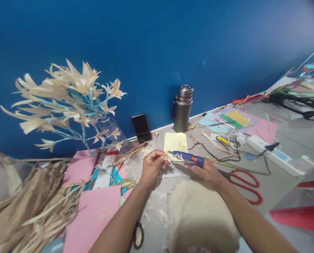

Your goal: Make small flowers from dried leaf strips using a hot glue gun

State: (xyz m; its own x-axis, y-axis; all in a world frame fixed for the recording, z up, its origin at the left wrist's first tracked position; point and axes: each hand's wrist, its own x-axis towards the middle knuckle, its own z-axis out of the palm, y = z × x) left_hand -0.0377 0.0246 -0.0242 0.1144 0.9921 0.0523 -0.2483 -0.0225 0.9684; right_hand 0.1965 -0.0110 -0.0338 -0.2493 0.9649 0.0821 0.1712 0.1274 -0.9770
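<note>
Head view: left hand (154, 166) is pinching a pale petal piece (169, 159) at 9 o'clock of the blue glue gun (187, 157); right hand (207, 171) is gripping the gun, presumably keeping its nozzle (170, 152) near; yellow paper (176, 139) is lying at 12

no legible text, small orange patch (194, 159) on blue plastic glue gun (184, 156) unreadable, blue panels (282, 156) on long white plastic power strip (275, 157) too blurred
</note>
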